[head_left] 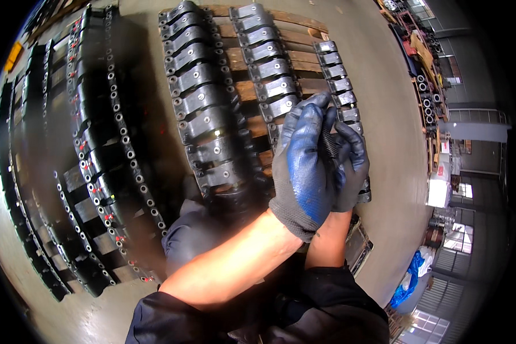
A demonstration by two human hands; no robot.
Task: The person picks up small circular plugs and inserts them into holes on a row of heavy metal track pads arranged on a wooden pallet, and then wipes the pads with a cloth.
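My left hand (304, 166), in a grey glove with a blue coated palm, is cupped with its fingers bent against my right hand (354, 163). The right hand wears the same kind of glove, and its fingers curl inward. Between the two palms shows a dark threaded bolt (330, 144); most of it is hidden by the gloves, so I cannot tell if there are more. Both hands are held over the right side of a wooden pallet (304, 55). Just beyond them lies a short row of dark metal track links (339, 85).
Two longer rows of track links, one on the left (203, 123) and one in the middle (269, 67), lie on the pallet. More dark track sections (89, 126), some with red marks, stand to my left. Loaded shelving (423, 94) lines the far right, with a blue plastic sheet (408, 284) nearer.
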